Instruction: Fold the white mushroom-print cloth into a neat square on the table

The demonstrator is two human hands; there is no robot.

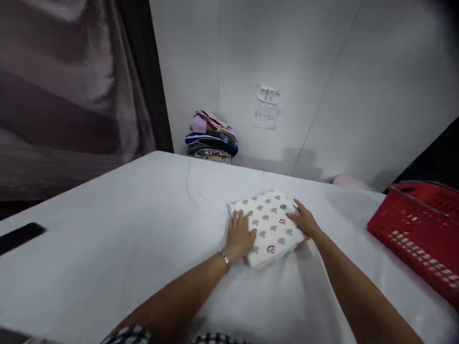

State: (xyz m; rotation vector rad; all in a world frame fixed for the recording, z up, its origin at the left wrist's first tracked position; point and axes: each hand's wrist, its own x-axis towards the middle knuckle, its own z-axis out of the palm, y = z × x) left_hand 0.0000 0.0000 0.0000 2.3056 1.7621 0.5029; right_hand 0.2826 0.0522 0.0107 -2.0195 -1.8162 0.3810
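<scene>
A folded white cloth (267,224) with a print of grey, red and blue mushroom-like shapes lies flat, slightly turned, on the white-covered table (136,229). Along its left edge rests my left hand (239,239), fingers stretched out over the top and a bracelet at the wrist. My right hand (304,220) is at the opposite edge, its thumb on the printed top and a finger pointing away from it. The fingers of this hand are apart; part of them is hidden behind the edge.
A red plastic basket (412,234) stands at the right. Folded clothes (212,138) are piled against the back wall, near paper notes (266,114). On the left are a dark flat object (21,236) and a draped curtain (64,95). Something pink (348,181) shows behind the table.
</scene>
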